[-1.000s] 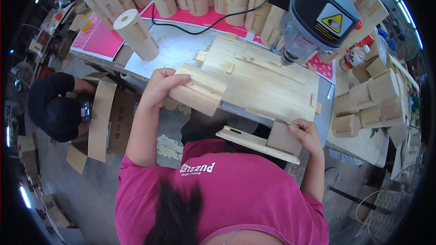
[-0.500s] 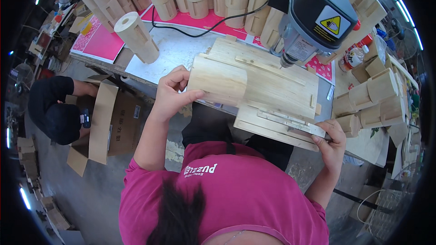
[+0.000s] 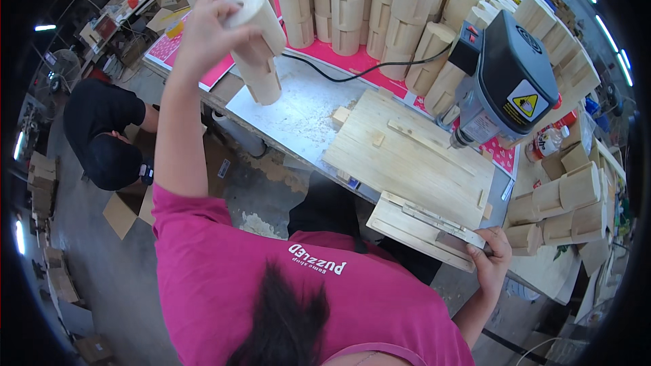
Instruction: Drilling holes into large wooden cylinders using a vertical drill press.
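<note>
My left hand (image 3: pixel 210 30) is raised at the upper left, its fingers curled round the top of a pale wooden cylinder (image 3: pixel 266 22). That cylinder is on or just above a second notched wooden cylinder (image 3: pixel 261 85) standing on the table; I cannot tell whether it is released. At the lower right, my right hand (image 3: pixel 491 254) grips the end of a narrow wooden jig board (image 3: pixel 407 230) with a metal strip along it. Beside this lies a larger wooden board (image 3: pixel 407 156) with thin strips and a small block on it. A drill press (image 3: pixel 519 85) stands over its far right corner.
Stacked wooden cylinders (image 3: pixel 346 10) fill the back of the table, with more lying at the right (image 3: pixel 566 193). A black cable (image 3: pixel 359 71) crosses the tabletop. A plastic bottle (image 3: pixel 548 142) stands at the right. At the left, another person (image 3: pixel 108 135) bends over an open carton (image 3: pixel 122 213).
My left hand has carried the cylinder from the larger board up and left to the standing one. My right hand keeps its grip on the jig board. The whole view has shifted.
</note>
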`<act>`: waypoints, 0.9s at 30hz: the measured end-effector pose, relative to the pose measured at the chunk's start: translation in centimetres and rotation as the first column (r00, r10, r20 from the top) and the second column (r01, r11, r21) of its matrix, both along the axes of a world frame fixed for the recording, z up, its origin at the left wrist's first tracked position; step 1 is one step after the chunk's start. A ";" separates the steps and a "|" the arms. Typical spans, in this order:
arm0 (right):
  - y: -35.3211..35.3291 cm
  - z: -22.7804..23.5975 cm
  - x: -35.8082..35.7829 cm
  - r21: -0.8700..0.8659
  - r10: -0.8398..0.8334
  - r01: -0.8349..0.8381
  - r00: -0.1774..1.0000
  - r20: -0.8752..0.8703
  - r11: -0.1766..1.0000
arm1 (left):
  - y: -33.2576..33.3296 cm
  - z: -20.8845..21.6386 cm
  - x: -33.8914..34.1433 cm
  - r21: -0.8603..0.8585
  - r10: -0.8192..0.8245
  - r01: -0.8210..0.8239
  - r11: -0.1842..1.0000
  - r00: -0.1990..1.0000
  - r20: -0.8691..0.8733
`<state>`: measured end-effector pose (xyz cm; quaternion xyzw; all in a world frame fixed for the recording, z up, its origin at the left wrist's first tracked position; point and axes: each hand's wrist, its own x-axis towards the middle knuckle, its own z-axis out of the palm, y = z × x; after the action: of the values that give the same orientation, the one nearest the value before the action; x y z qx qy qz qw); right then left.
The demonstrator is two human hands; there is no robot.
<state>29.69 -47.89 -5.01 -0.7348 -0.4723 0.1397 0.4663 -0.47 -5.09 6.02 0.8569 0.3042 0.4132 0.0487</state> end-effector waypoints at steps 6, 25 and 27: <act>0.2 -0.3 -0.5 0.011 -0.022 0.022 1.000 0.015 1.000 | 7.3 1.7 1.0 -0.032 0.219 -0.228 0.973 0.959 -0.180; -1.4 0.5 0.5 0.037 -0.096 0.095 0.995 0.018 0.995 | 12.3 -0.9 -0.8 -0.058 0.204 -0.216 0.975 0.965 -0.164; -1.6 0.5 0.5 0.036 -0.137 0.136 0.990 0.028 0.990 | 11.4 -1.3 -0.8 -0.094 0.169 -0.181 0.979 0.978 -0.121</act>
<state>30.24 -49.51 -4.50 -0.7595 -0.4303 0.0882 0.4798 -1.28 6.29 4.74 0.8450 0.4019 0.3506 0.0395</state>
